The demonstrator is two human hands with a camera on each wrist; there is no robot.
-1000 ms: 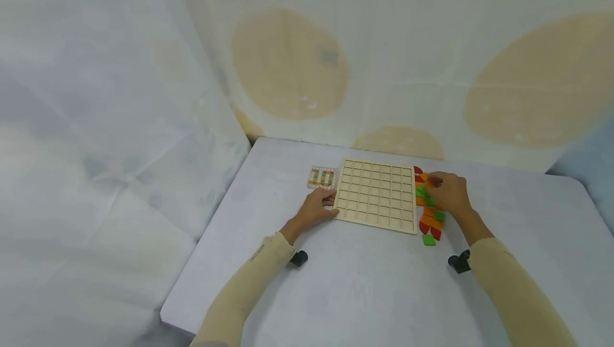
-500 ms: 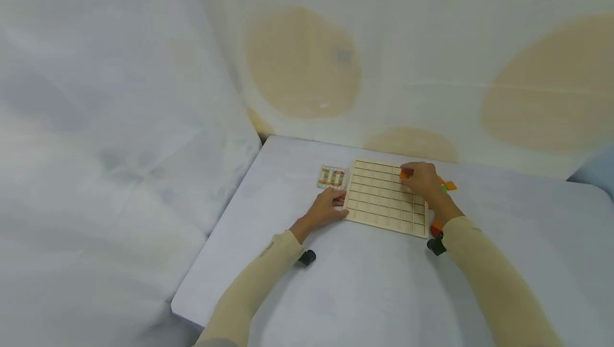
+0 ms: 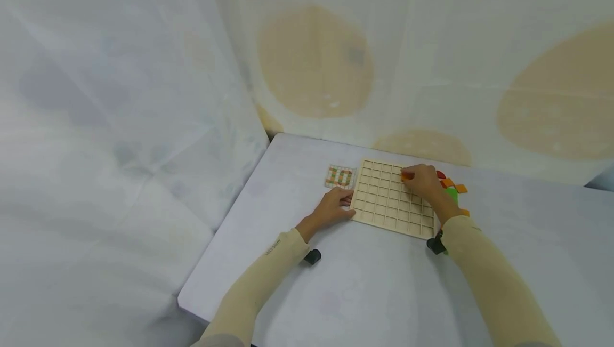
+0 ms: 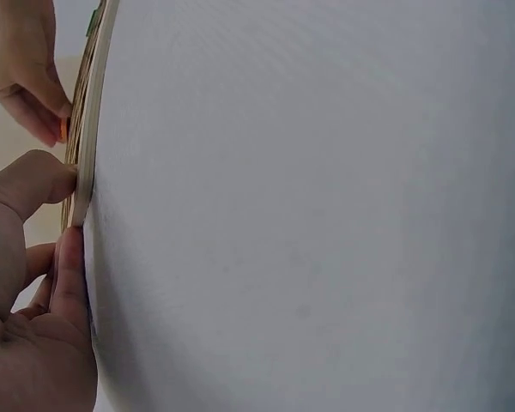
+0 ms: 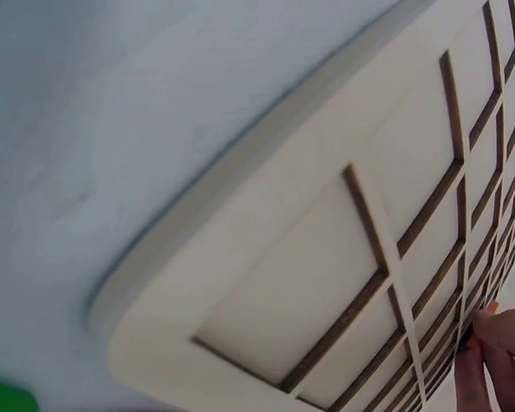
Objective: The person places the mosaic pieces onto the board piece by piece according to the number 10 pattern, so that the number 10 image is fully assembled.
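Note:
A pale wooden grid board (image 3: 384, 198) lies flat on the white table (image 3: 364, 283). My left hand (image 3: 332, 209) holds the board's near-left corner, thumb (image 4: 30, 176) on top and fingers (image 4: 69, 275) against the edge (image 4: 87, 154). My right hand (image 3: 422, 180) pinches a small orange tile (image 3: 405, 175) over the board's far-right cells. In the left wrist view that hand (image 4: 26, 77) and the orange tile (image 4: 63, 129) show at the board's far end. The right wrist view shows the board's grid cells (image 5: 326, 283) close up and fingertips (image 5: 489, 360) at the lower right.
A loose pile of red, orange and green tiles (image 3: 451, 190) lies right of the board. A small card marked 10 (image 3: 340, 176) lies left of it. Pale draped cloth (image 3: 144, 96) hangs behind and to the left of the table. A green tile (image 5: 4, 396) shows at the right wrist view's corner.
My right hand left the tile pile with an orange tile and moved left over the board's far-right cells. My left hand stayed on the board's corner. The head view shifted.

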